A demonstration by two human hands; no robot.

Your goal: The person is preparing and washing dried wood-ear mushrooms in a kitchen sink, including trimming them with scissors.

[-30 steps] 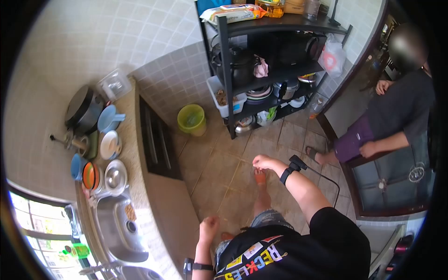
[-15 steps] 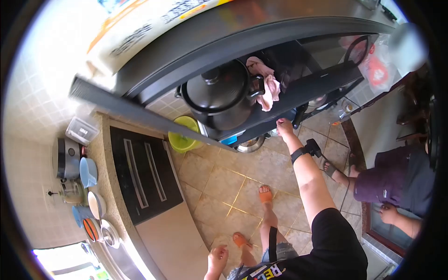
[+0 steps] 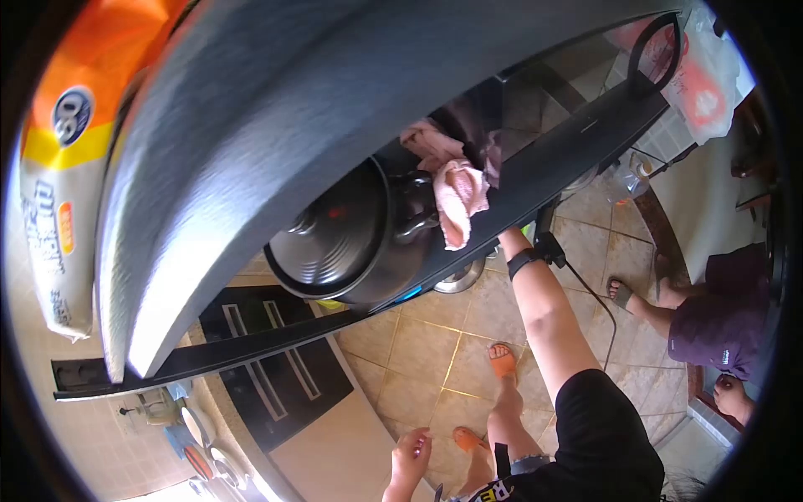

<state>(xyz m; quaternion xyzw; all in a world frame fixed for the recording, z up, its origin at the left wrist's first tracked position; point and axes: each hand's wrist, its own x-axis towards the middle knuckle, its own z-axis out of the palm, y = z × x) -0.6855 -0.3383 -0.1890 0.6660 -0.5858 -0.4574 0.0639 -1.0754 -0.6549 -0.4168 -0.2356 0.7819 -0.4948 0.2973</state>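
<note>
My right hand [image 3: 510,241] reaches in beneath the edge of a black shelf [image 3: 548,155], which hides the fingers. On that wrist is a black band [image 3: 524,262]. Above the hand, on the shelf, a pink cloth [image 3: 458,197] lies against the handle of a dark lidded pot [image 3: 335,238]. My left hand [image 3: 410,456] hangs low over the floor, its fingers loosely curled and apart, with nothing seen in it. Below the shelf, the rim of a round metal vessel [image 3: 458,279] shows, partly covered.
Close overhead, the rack's dark upper panel [image 3: 251,134] fills the upper left, beside an orange and white packet [image 3: 63,192]. Another person in purple shorts [image 3: 719,322] stands at the right. A counter [image 3: 238,418] with bowls runs along the left; plastic bags [image 3: 707,88] hang upper right.
The view has shifted closer to the rack, so its upper panel covers more of the scene. My right hand has gone further under the shelf edge, its fingers now hidden. My left hand stays low.
</note>
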